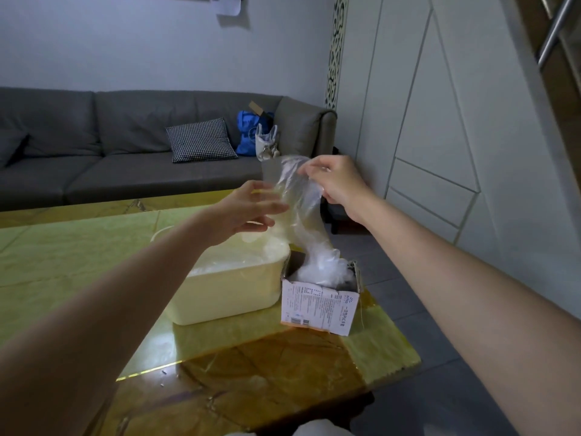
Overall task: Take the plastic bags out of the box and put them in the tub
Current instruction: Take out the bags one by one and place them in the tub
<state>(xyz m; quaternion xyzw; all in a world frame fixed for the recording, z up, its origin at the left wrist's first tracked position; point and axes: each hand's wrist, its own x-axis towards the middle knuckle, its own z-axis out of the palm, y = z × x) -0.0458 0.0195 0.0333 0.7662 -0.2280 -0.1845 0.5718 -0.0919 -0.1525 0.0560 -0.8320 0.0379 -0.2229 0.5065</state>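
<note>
Your right hand (pixel 338 184) is up above the box (pixel 319 302), grip pinched on the top edge of a clear plastic bag (pixel 295 196). The bag hangs stretched down from that pinch, and its lower end runs into the bunched white bags (pixel 323 267) in the open top of the box. Your left hand (pixel 248 209) is up-left of the box, above the tub (pixel 226 291), fingers spread and reaching toward the bag's left side; the fingertips look to be at the plastic, but you cannot tell whether they have hold of it. Call that grip apart.

The box stands upright on the bench (pixel 78 247), near its right edge, torn open at the top, printed label facing you. The cream tub sits just left of the box, side by side, nearly touching. Pale plastic shows inside the tub, blurred.

Behind the box, beyond the bench, is a grey sofa (pixel 94 136) with a checked cushion (pixel 201 140), a blue bag (pixel 248 133) and a small white bag (pixel 267 143) on it. Right of the box is a white panelled wall (pixel 440 121).
</note>
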